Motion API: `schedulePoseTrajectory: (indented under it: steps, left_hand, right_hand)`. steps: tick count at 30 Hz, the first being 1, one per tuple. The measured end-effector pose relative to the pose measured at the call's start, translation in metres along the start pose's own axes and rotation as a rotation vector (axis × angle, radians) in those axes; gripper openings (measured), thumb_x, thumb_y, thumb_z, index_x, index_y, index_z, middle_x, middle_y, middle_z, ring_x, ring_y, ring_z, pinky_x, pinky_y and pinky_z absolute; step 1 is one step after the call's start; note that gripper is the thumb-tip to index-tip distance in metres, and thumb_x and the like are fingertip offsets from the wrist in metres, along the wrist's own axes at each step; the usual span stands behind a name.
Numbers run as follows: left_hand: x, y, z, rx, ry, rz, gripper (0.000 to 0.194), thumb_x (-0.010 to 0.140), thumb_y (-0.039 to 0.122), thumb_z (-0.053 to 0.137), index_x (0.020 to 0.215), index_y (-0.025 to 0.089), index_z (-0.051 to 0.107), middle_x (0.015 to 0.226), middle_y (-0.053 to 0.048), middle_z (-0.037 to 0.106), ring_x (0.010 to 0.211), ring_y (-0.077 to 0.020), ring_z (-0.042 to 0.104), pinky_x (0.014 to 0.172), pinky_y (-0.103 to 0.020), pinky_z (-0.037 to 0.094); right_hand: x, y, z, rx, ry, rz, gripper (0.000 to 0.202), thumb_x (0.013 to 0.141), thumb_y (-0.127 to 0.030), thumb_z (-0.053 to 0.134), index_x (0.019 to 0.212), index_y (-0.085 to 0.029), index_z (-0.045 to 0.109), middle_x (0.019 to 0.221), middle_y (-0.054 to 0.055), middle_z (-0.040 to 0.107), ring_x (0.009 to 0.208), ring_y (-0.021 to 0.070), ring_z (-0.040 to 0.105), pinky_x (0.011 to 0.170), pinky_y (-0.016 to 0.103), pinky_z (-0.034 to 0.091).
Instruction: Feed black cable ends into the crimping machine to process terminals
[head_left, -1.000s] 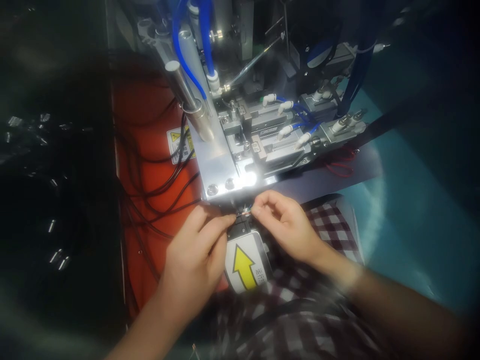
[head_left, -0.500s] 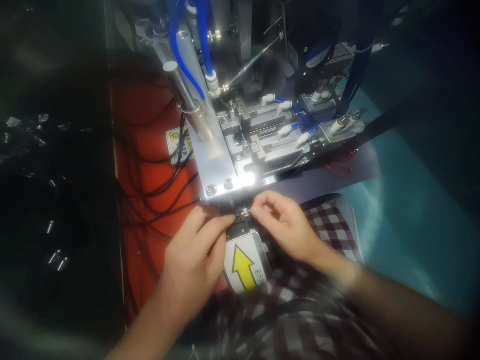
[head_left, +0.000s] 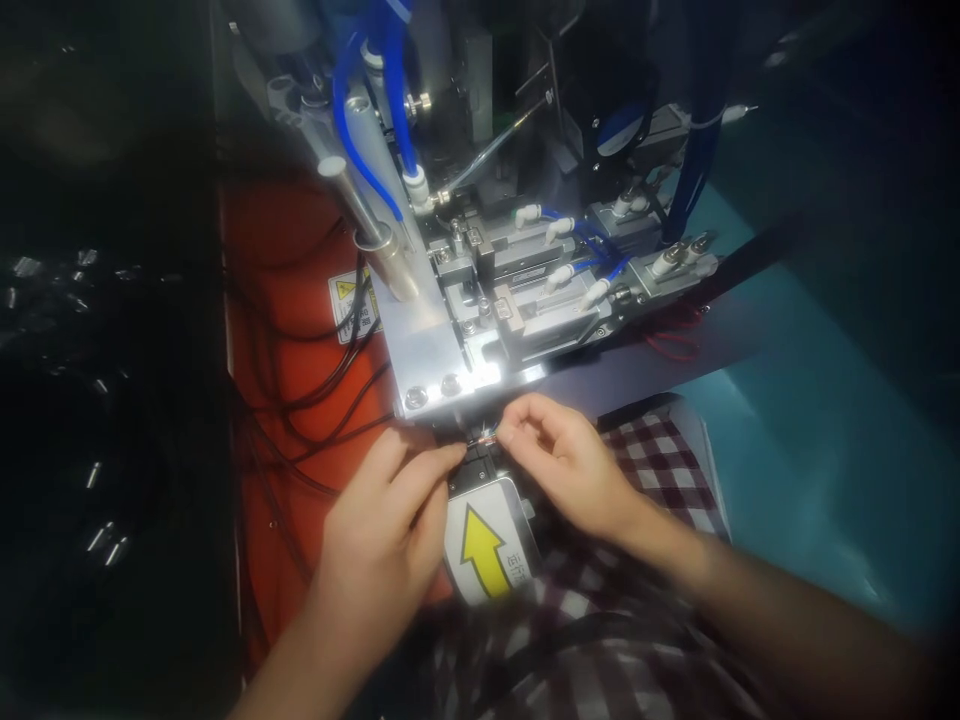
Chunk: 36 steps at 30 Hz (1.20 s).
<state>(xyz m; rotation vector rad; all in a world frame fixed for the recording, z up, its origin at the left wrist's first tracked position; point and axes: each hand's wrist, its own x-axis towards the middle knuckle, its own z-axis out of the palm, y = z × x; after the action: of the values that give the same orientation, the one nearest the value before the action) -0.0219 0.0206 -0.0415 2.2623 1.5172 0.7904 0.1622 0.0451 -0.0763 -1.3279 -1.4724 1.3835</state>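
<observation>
Between my two hands lies a small thin piece, like fine wires, at the front edge of the machine. My left hand is closed in a pinch at its left end. On the right end, the fingertips of my right hand are pinched together. The piece is too small to name. Just below my fingertips sits a white plate with a yellow arrow.
Blue air tubes and white fittings top the machine. Black cables cross the orange surface on the left. A metal post rises near the plate. Checked cloth shows below, with a teal surface at right.
The machine and the arrow plate appear slightly lower and further left in view. Both hands keep their pinch at the small piece, with little movement relative to the machine.
</observation>
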Motion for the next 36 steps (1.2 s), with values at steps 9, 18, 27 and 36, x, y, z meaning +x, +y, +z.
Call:
schedulePoseTrajectory:
  steps: [9,18,27,36]
  left_hand:
    - [0.000,0.000,-0.001,-0.002,0.008,-0.005,0.021,0.088,0.003,0.052,0.096,0.013,0.070,0.085,-0.003,0.057,0.081,-0.0091,0.057,0.072,-0.016,0.044]
    - [0.000,0.000,0.001,-0.010,0.016,0.002,0.022,0.088,0.003,0.053,0.098,0.013,0.069,0.085,-0.002,0.056,0.079,-0.0087,0.056,0.070,-0.016,0.045]
    - [-0.001,0.000,0.001,-0.010,0.020,0.002,0.022,0.087,0.004,0.053,0.098,0.015,0.068,0.086,-0.002,0.057,0.081,-0.0106,0.058,0.070,-0.019,0.047]
    - [-0.001,0.000,0.000,-0.021,0.018,0.009,0.023,0.087,0.001,0.052,0.098,0.015,0.067,0.092,-0.003,0.059,0.086,-0.0100,0.059,0.075,-0.018,0.047]
  right_hand:
    - [0.003,-0.006,-0.003,0.023,0.035,0.026,0.007,0.086,-0.022,0.059,0.082,-0.017,0.062,0.067,-0.002,0.055,0.056,0.0109,0.047,0.051,0.024,0.038]
    - [0.003,-0.006,0.002,-0.022,0.036,-0.006,0.009,0.088,-0.020,0.054,0.080,-0.018,0.057,0.065,-0.003,0.051,0.056,0.0113,0.046,0.054,0.025,0.039]
    - [0.000,-0.007,0.005,0.027,0.031,0.085,0.013,0.089,-0.026,0.053,0.077,-0.019,0.054,0.062,-0.004,0.049,0.054,0.0118,0.045,0.053,0.026,0.039]
    - [0.002,-0.015,0.004,0.213,0.002,0.239,0.015,0.086,-0.028,0.058,0.075,-0.017,0.056,0.063,-0.003,0.052,0.056,0.0111,0.046,0.052,0.023,0.038]
